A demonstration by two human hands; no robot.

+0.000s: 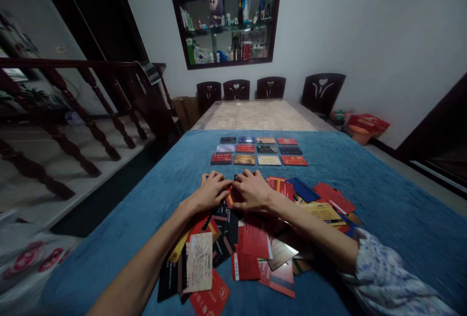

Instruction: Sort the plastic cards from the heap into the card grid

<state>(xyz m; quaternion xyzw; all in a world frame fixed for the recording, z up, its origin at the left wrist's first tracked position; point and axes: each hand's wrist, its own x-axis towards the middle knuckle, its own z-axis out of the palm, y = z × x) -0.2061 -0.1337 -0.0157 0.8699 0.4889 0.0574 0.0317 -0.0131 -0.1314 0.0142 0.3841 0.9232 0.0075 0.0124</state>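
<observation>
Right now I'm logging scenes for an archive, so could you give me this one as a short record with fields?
Left hand: over the loose cards, fingers bent
Right hand: close beside it, fingers bent; a red-and-yellow card shows between the hands, grip unclear
Loose cards: overlapping heap, mostly red, black and gold
Card rows: three rows of four, beyond the hands
Cloth: blue, under all the cards
Table: pale far end uncovered
Background: dark chairs, wall cabinet
</observation>
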